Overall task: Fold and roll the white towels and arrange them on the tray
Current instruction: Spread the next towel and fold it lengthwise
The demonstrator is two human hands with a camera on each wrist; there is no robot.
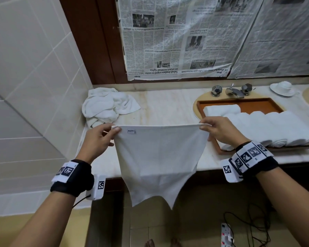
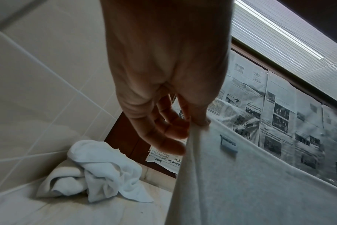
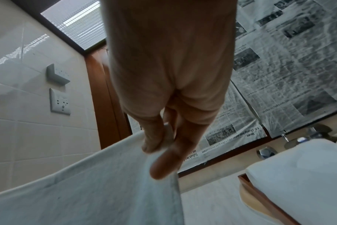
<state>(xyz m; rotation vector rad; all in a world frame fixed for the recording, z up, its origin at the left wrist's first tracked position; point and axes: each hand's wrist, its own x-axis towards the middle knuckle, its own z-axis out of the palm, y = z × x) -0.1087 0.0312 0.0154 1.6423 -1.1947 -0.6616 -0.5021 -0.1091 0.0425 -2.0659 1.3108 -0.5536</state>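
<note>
Item: white towel point(image 1: 159, 157), centre of the head view. Held taut by its two top corners and hanging free in front of the bench point(image 1: 168, 104), lower edge dangling below the bench front; small label near the upper left corner.

Left hand point(image 1: 98, 138), centre left: thumb and fingers pinching the towel's left corner. Confirmed in the left wrist view, left hand point(image 2: 164, 91) nipping the bunched corner.

Right hand point(image 1: 219, 131), centre right: pinching the right corner the same way.

Rolled towels point(image 1: 268, 127), right of frame: a row lying side by side in the wooden tray point(image 1: 239, 102), plus one more behind them at the tray's upper left.

Loose towels point(image 1: 105, 104), upper left of the bench: a crumpled heap, not yet folded.

Step in hand, by my reading: opening out and squaring one towel before the fold. Several are done, a few remain.

Next move likely calls for laying it flat on the bare bench between heap and tray, edges aligned, then folding and rolling tightly.
</note>
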